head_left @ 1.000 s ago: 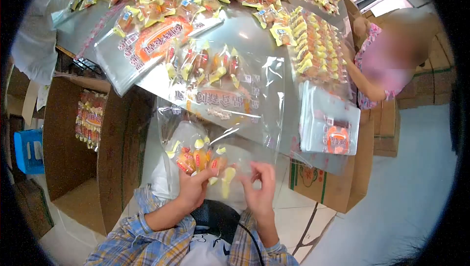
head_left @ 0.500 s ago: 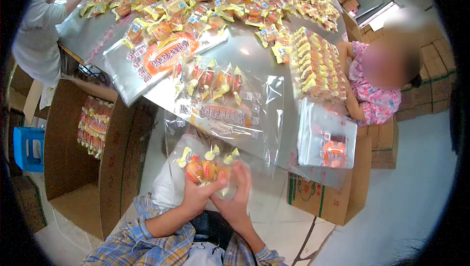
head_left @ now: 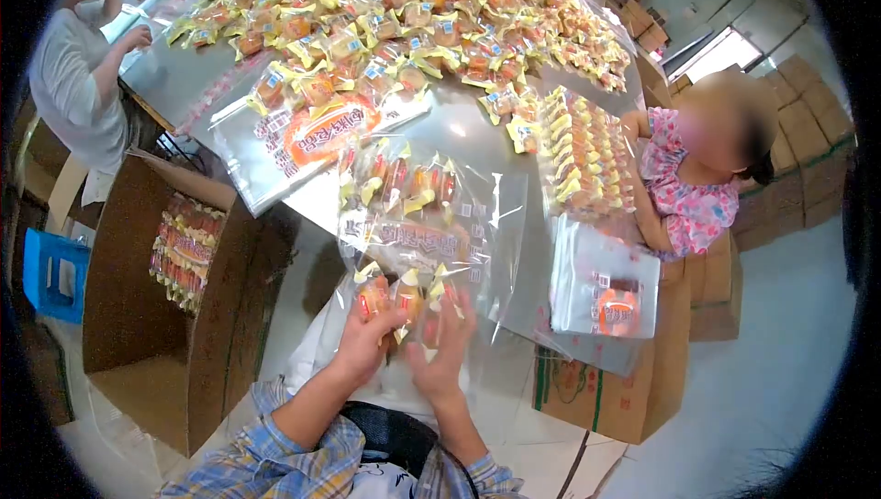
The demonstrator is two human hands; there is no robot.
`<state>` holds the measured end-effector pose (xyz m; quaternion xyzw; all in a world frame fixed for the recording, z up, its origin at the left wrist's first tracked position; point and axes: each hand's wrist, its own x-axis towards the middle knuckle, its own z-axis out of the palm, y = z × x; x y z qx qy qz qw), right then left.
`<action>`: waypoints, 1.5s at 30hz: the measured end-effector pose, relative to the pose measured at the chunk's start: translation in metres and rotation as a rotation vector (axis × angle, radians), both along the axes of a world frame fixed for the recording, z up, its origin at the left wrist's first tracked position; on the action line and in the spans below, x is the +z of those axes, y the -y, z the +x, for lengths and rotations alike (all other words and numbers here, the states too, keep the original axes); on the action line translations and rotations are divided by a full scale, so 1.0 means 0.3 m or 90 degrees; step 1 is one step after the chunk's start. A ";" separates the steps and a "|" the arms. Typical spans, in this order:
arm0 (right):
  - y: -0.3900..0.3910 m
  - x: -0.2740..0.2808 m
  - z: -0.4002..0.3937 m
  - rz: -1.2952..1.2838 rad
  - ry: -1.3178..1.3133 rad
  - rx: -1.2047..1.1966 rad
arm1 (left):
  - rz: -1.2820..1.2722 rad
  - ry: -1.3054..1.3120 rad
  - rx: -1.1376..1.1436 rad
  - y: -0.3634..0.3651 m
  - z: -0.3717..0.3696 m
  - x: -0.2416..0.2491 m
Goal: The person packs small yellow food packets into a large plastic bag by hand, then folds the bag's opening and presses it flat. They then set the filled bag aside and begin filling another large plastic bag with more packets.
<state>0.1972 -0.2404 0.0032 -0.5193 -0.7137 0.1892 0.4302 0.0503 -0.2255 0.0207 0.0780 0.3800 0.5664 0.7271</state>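
Observation:
Small wrapped cakes (head_left: 408, 295) with yellow wrapper ends stand in a short row between my hands, at the mouth of a clear printed bag (head_left: 413, 237). My left hand (head_left: 367, 338) is closed on the cakes at the left of the row. Fingers raised, my right hand (head_left: 445, 343) is at the row's right end, holding the cakes from that side. Inside the bag, farther from me, lies another row of wrapped cakes (head_left: 399, 182). The bag rests partly on the metal table (head_left: 468, 136) and reaches over its near edge.
Loose wrapped cakes (head_left: 395, 12) are heaped across the table. Flat bags (head_left: 266, 155) lie left, more bags (head_left: 574, 269) right, beside packed rows (head_left: 583, 155). An open carton (head_left: 138, 343) holds a filled pack. One person (head_left: 688, 178) is at right, another (head_left: 78, 86) at left.
The cakes and both hands have moved slightly away from me, nearer the bag. The right hand's fingers have shifted at the row's end. The person at left has raised their hands.

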 end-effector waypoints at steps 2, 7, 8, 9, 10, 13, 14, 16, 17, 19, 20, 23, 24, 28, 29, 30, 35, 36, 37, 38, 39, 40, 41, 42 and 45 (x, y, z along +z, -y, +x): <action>0.002 0.008 0.021 0.019 -0.021 0.027 | -0.026 0.053 -0.015 0.000 0.001 -0.011; -0.030 0.010 0.004 0.053 -0.096 -0.033 | 0.000 0.099 0.029 -0.020 0.028 0.027; -0.050 0.019 -0.005 0.060 -0.148 -0.034 | 0.001 0.072 0.025 -0.030 0.034 0.032; -0.062 0.027 -0.011 0.065 -0.200 -0.034 | 0.000 0.045 0.023 -0.039 0.042 0.033; -0.073 0.018 -0.007 0.083 -0.209 -0.039 | -0.003 0.019 0.021 -0.046 0.051 0.031; -0.093 -0.029 0.006 0.100 -0.272 -0.067 | 0.028 -0.062 0.023 -0.044 0.079 -0.038; -0.100 -0.031 0.014 0.098 -0.240 -0.079 | 0.040 -0.099 0.012 -0.043 0.085 -0.061; -0.106 -0.035 0.035 0.090 -0.173 -0.103 | 0.037 -0.129 0.049 -0.059 0.117 -0.043; -0.109 -0.071 0.039 0.069 -0.225 -0.108 | 0.023 -0.165 0.034 -0.071 0.120 -0.035; -0.134 -0.088 0.049 0.063 -0.243 -0.067 | 0.045 -0.173 0.029 -0.075 0.139 -0.054; -0.150 -0.098 0.059 0.063 -0.253 -0.047 | 0.028 -0.155 0.037 -0.077 0.145 -0.059; -0.156 -0.071 0.073 0.001 -0.313 -0.063 | -0.001 -0.119 0.050 -0.082 0.156 -0.045; -0.159 -0.050 0.067 -0.025 -0.346 -0.068 | 0.008 -0.120 0.051 -0.086 0.158 -0.054; -0.179 -0.045 0.123 -0.111 -0.146 -0.085 | 0.008 -0.073 0.013 -0.100 0.136 -0.064; -0.175 -0.033 0.125 -0.117 -0.095 -0.096 | 0.034 -0.058 0.051 -0.096 0.131 -0.060; -0.181 -0.046 0.130 -0.154 -0.196 -0.038 | 0.038 -0.035 0.052 -0.097 0.123 -0.050; -0.183 -0.041 0.092 -0.139 -0.422 0.022 | 0.089 0.029 0.070 -0.100 0.093 -0.054; -0.182 -0.028 0.074 -0.097 -0.403 0.002 | 0.109 0.041 0.082 -0.105 0.086 -0.060; -0.176 -0.004 0.063 -0.085 -0.387 -0.025 | 0.137 0.040 0.054 -0.112 0.076 -0.065; -0.179 -0.036 0.080 -0.076 -0.376 -0.006 | 0.128 0.032 0.052 -0.111 0.073 -0.073; -0.192 -0.051 0.092 -0.067 -0.364 0.013 | 0.120 0.024 0.050 -0.113 0.071 -0.065; -0.192 -0.068 0.095 -0.058 -0.387 0.013 | 0.112 0.015 0.047 -0.115 0.071 -0.057; -0.193 -0.086 0.099 -0.049 -0.409 0.013 | 0.100 0.022 0.073 -0.109 0.077 -0.048; -0.193 -0.103 0.103 -0.039 -0.431 0.014 | 0.087 0.030 0.102 -0.098 0.094 -0.039; -0.188 -0.035 0.077 -0.078 -0.610 0.044 | 0.104 0.063 0.133 -0.094 0.112 -0.040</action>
